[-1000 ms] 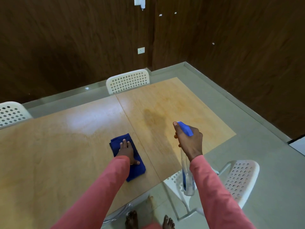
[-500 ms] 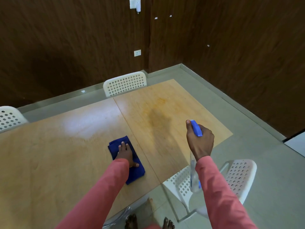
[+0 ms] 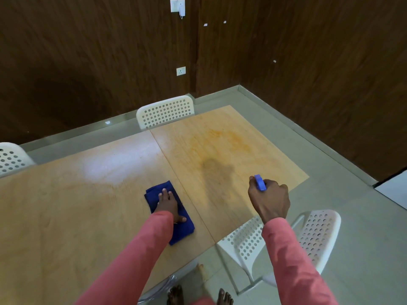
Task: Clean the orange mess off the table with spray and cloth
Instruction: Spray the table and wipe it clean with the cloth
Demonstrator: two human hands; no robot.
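An orange smear (image 3: pixel 222 142) spreads across the right panel of the wooden table (image 3: pixel 66 212), with a darker patch below it. A folded blue cloth (image 3: pixel 152 195) lies flat near the seam between the panels. My left hand (image 3: pixel 168 204) rests palm down on the cloth, fingers spread. My right hand (image 3: pixel 269 200) is closed around a spray bottle; only its blue head (image 3: pixel 259 182) shows above my fist, over the table's front right edge. The bottle's body is hidden behind my hand and sleeve.
A white perforated chair (image 3: pixel 312 234) stands at the table's near right corner, under my right arm. Another white chair (image 3: pixel 166 111) is tucked at the far side and a third (image 3: pixel 11 156) at the far left. Dark wood walls enclose the corner. My bare feet (image 3: pixel 176 296) stand below.
My right hand with the spray bottle has moved right and slightly lower; the clear bottle body has slipped out of sight behind my arm. My left hand stays on the cloth.
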